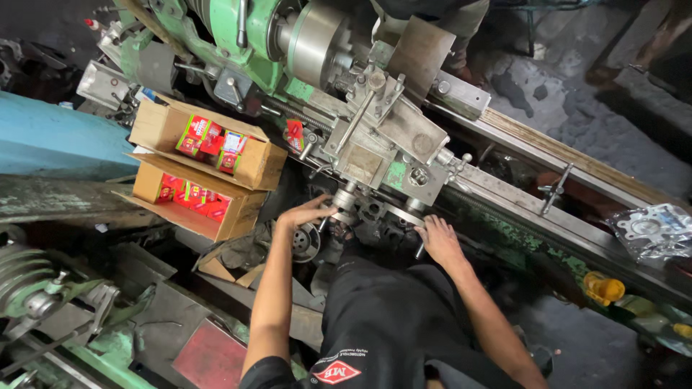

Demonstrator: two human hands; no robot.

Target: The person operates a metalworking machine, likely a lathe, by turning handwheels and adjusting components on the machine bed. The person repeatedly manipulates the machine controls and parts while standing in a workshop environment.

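Seen from the head camera, a green lathe (pixel 238 43) is shown running from upper left to lower right. At centre frame, the left hand (pixel 306 214) is laid with fingers spread on a carriage handwheel (pixel 344 207); the right hand (pixel 438 239) is closed around a second handle (pixel 419 248) just beside it. The steel chuck (pixel 317 43) sits at upper centre, above the carriage (pixel 382 144). Fingers or clothing could be judged at risk of being caught, should the chuck spin. Open cardboard boxes (pixel 198 166) of red packets rest at left.
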